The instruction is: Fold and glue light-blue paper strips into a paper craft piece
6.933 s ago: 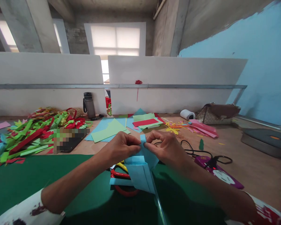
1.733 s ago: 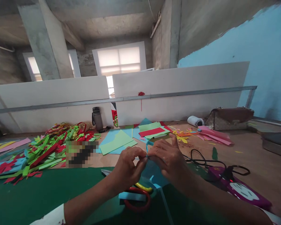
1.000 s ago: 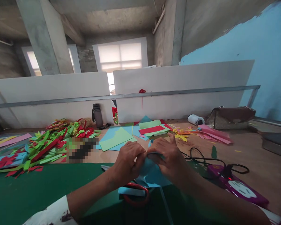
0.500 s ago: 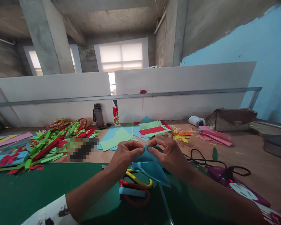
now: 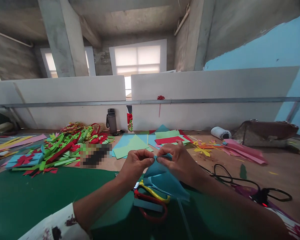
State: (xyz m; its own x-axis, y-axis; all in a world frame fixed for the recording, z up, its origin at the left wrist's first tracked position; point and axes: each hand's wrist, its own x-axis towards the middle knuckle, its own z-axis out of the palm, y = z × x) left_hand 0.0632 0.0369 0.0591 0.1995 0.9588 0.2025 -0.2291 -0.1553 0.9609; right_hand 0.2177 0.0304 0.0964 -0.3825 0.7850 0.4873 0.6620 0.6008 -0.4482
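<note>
Close together at the middle, my left hand (image 5: 137,164) and my right hand (image 5: 178,163) pinch the upper tip of a thin blue folded sheet (image 5: 168,183), paper or felt. Thumb and forefinger of each hand are closed on it, and the tips nearly meet. The rest of the sheet hangs below my fingers in loose folds. Under it lie scissors (image 5: 153,218) with red and yellow handles; their blades are mostly hidden. A narrow light-blue strip (image 5: 148,204) rests across the red handle. A thin pale stick or strip (image 5: 184,216) extends from beneath the sheet toward me.
Left, a heap of green and red strips (image 5: 67,148) spreads over the table. Blue and green sheets (image 5: 132,146) lie ahead, near a dark bottle (image 5: 111,121). On the right are pink sheets (image 5: 246,151), a black cord (image 5: 236,180) with a power strip, a white roll (image 5: 220,132) and a handbag (image 5: 267,132).
The view has swung slightly left, so the scene sits further right. Both hands still pinch the blue sheet's tip, with only slight finger movement.
</note>
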